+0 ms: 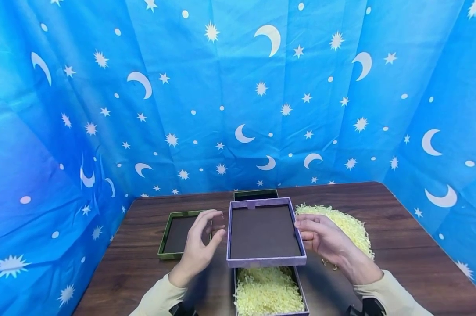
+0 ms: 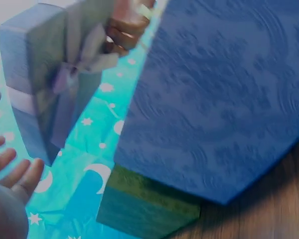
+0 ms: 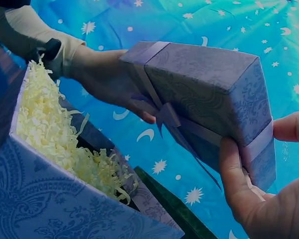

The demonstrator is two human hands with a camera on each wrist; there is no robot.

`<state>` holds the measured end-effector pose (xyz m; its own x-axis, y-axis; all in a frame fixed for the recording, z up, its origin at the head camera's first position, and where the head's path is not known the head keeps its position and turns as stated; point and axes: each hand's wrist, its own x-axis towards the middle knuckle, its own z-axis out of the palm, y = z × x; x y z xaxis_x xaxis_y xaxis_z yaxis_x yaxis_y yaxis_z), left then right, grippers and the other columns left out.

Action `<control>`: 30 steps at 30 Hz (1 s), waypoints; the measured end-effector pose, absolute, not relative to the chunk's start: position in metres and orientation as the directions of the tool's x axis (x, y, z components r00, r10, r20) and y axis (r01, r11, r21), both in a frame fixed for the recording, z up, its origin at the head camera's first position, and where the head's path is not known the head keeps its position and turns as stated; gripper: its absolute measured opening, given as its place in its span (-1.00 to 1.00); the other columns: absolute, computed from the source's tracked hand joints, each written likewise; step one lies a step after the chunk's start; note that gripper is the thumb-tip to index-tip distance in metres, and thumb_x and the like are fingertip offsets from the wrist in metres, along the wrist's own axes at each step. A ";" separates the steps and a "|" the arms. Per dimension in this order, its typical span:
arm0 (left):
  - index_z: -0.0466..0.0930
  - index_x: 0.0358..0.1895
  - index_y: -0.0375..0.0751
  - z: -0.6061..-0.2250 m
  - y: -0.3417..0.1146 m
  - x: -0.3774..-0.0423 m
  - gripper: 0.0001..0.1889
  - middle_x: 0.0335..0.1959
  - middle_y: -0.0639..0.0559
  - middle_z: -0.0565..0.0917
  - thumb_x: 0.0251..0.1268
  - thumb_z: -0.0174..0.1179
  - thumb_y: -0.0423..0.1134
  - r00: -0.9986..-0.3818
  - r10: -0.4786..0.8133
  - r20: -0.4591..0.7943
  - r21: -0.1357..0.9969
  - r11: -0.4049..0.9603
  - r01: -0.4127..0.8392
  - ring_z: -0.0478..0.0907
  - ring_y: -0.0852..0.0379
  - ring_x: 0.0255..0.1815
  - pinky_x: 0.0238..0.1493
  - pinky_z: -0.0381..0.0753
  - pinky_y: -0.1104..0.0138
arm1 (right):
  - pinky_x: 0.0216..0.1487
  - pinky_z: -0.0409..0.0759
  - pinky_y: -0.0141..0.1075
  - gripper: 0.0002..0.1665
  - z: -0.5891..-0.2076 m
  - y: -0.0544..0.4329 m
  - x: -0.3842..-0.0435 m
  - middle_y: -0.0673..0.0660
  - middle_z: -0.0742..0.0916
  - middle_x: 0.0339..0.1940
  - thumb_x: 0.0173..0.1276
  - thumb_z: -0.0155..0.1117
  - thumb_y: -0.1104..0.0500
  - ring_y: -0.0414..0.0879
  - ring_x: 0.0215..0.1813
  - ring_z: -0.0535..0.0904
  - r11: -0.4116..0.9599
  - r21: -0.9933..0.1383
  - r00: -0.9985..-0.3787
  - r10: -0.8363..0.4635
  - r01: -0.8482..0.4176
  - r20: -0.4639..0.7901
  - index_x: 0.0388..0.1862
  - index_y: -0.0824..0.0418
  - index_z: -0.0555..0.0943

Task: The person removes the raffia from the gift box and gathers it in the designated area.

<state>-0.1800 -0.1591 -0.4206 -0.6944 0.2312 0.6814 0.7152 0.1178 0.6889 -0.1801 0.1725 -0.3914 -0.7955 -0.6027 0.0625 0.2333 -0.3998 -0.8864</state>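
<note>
A purple box lid (image 1: 266,232) is held up over the table, its dark inside facing the head camera. Its patterned outside with a ribbon and bow (image 3: 169,117) shows in the right wrist view. My right hand (image 1: 324,237) pinches the lid's right edge, thumb on one face and fingers on the other. My left hand (image 1: 200,245) is beside the left edge, fingers spread and slightly bent, a small gap from the lid in the head view. Below stands the purple box (image 3: 65,194), filled with pale yellow shredded paper (image 1: 269,292).
A green-rimmed lid (image 1: 168,254) lies inside up at the left. Behind the purple lid, a green box (image 1: 255,193) stands near the back edge. A heap of yellow shredded paper (image 1: 350,226) sits on the wooden table (image 1: 399,245) at the right. A blue star-patterned cloth (image 1: 238,87) hangs around.
</note>
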 end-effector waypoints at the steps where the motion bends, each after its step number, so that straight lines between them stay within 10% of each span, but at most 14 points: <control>1: 0.39 0.20 -0.48 -0.419 -0.159 -0.178 -0.58 0.07 -0.38 0.47 0.26 0.11 -0.63 -0.741 0.223 0.633 0.741 0.101 0.664 0.57 0.18 0.03 0.01 0.68 0.25 | -0.08 0.72 -0.20 -0.74 -0.391 0.173 -0.180 0.12 0.79 -0.18 0.50 -0.10 0.36 -0.10 -0.16 0.75 -0.397 -0.888 -0.800 -0.598 0.233 0.057 0.04 0.34 0.49; 7: 0.34 0.23 -0.54 -0.407 -0.157 -0.170 -0.58 0.01 -0.35 0.51 0.45 0.07 -0.31 -0.943 0.239 0.233 0.972 -0.032 0.232 0.61 0.16 -0.12 -0.09 0.72 0.20 | -0.10 0.72 -0.23 -0.79 -0.391 0.173 -0.179 0.09 0.78 -0.22 0.48 -0.06 0.37 -0.13 -0.20 0.74 -0.384 -0.894 -0.813 -0.582 0.232 0.039 0.03 0.33 0.45; 13: 0.28 0.25 -0.56 -0.403 -0.155 -0.168 -0.47 -0.16 -0.04 0.52 0.43 0.10 -0.19 -0.951 0.301 -0.065 0.980 -0.159 -0.117 0.57 0.19 -0.28 -0.25 0.69 0.34 | -0.13 0.72 -0.27 -0.80 -0.391 0.171 -0.179 0.07 0.77 -0.24 0.46 -0.02 0.37 -0.15 -0.23 0.73 -0.381 -0.898 -0.822 -0.568 0.221 0.039 0.03 0.35 0.40; 30: 0.30 0.23 -0.58 -0.406 -0.159 -0.168 -0.44 -0.21 -0.02 0.55 0.30 0.20 -0.27 -0.959 0.256 -0.118 0.976 -0.149 -0.160 0.58 0.22 -0.35 -0.27 0.69 0.39 | -0.13 0.72 -0.26 -0.81 -0.394 0.161 -0.176 0.05 0.75 -0.27 0.43 0.04 0.34 -0.17 -0.26 0.71 -0.325 -0.921 -0.829 -0.559 0.215 0.004 -0.01 0.32 0.41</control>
